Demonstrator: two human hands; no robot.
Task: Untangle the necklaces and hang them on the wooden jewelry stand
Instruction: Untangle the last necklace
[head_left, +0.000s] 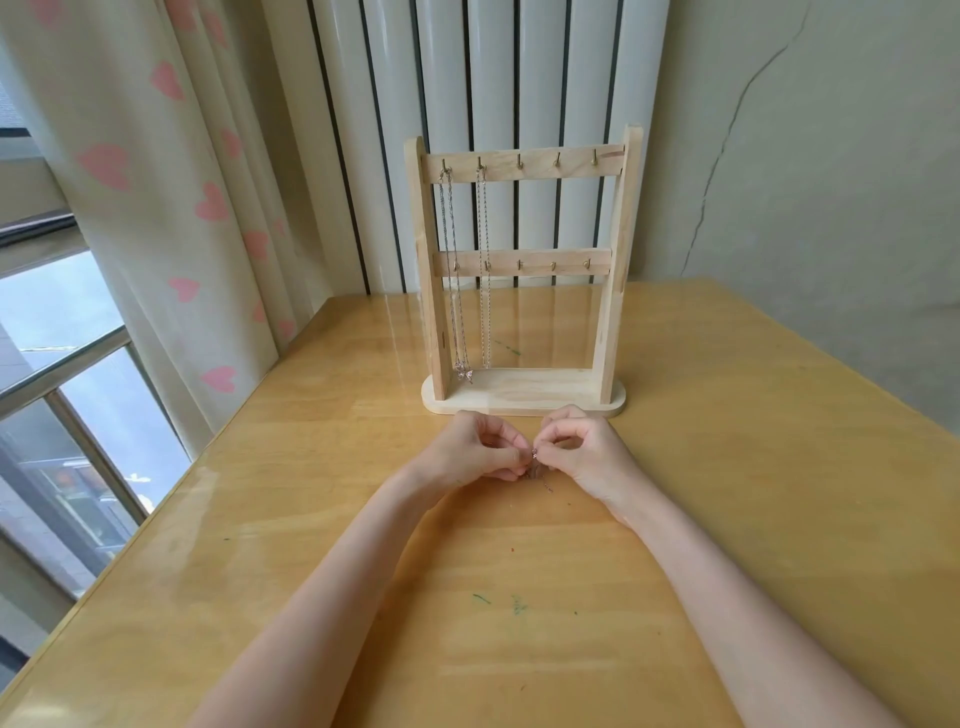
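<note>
A wooden jewelry stand (524, 387) with two hook rails stands upright on the table's far side. Two thin silver necklaces hang from its top rail: one (451, 270) on the leftmost hook, another (485, 270) on the second hook. Just in front of the stand's base, my left hand (480, 452) and my right hand (579, 449) meet, both pinching a small tangled necklace (535, 460). A short piece of its chain trails onto the table below my fingers. Most of that necklace is hidden inside my hands.
The yellow wooden table (727, 467) has its left edge running beside a window (67, 395) and a heart-patterned curtain (171, 208). A white radiator (498, 78) and a cracked wall stand behind the stand. Small green marks dot the tabletop near me.
</note>
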